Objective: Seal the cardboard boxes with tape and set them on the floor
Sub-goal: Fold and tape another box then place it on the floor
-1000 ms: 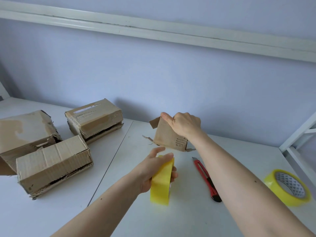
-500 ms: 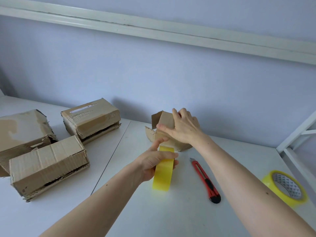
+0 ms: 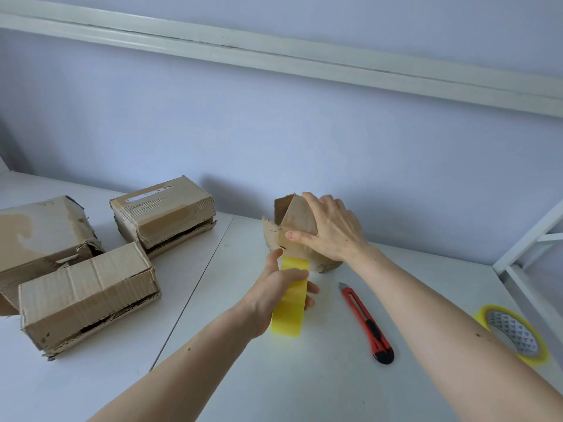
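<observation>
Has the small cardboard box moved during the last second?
Yes. The small cardboard box, raised earlier, now rests on the table beyond the red utility knife, under the right hand.

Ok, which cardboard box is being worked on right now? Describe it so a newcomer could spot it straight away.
On the white table, look past the red utility knife toward the wall. The small box stands there, apart from the three bigger boxes at left. It alone has flaps sticking up, with the right hand pressing it and the left hand holding a yellow tape roll before it.
</observation>
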### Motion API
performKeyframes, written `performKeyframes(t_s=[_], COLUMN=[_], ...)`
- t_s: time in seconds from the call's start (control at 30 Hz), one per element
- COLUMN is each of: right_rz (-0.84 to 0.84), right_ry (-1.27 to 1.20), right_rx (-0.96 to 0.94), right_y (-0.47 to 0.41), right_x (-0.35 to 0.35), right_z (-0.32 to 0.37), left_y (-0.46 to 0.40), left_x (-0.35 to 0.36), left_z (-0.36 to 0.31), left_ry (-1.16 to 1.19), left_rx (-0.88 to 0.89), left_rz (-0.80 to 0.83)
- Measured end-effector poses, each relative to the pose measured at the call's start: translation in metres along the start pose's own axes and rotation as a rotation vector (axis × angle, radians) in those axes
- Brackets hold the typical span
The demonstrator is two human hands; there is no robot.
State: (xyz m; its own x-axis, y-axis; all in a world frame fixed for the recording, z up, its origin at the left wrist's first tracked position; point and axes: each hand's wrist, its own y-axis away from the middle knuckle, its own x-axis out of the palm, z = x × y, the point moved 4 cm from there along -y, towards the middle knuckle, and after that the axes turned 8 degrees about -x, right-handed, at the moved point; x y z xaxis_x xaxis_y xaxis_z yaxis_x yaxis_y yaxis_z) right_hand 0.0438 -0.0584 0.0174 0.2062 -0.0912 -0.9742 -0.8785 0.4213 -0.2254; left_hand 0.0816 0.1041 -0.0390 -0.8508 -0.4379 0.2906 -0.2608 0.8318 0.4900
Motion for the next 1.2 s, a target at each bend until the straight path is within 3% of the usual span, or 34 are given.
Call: performKeyframes(t_s=[0.17,0.3,0.4,0.57,0.7,0.8,0.97,1.2], right_rz=[-0.056,0.068,0.131,0.131,0.164,0.179,0.305,0.509], right_ry=[-0.156,-0.217,-0.328,-0.423,-0.507,-0.594,-0.732,-0.844], right_rx=[0.054,0.049,0.093,0.126,0.108,0.097,0.075,0.245], right_y=[-0.006,-0.008,-0.007,-0.007,-0.006,-0.006,-0.003,0.011], right_x=[-0.052,-0.072,-0.074,-0.087,-0.094,-0.096,-0.097,-0.067], right_z=[-0.006,-0.008,-0.007,-0.013,-0.014,-0.013,-0.004,-0.009], left_y=[0.012,0.025,0.031,0.043,0.045,0.048,0.055,0.064], left_x=[-0.008,-0.009,-0.009,-0.009,-0.012,-0.016,-0.011,-0.008], left_z=[-0.003,0.006,0.009,0.007,0.018,0.017,0.021,0.028], left_ry=[0.062,-0.078,-0.050,0.045,-0.106,-0.068,-0.070,0.118], left_rx=[-0.042,-0.178,-0.204,-0.162,-0.153,-0.149,-0.160,-0.244], left_rz=[0.022,0.037,0.077,0.208,0.142,0.146,0.190,0.231])
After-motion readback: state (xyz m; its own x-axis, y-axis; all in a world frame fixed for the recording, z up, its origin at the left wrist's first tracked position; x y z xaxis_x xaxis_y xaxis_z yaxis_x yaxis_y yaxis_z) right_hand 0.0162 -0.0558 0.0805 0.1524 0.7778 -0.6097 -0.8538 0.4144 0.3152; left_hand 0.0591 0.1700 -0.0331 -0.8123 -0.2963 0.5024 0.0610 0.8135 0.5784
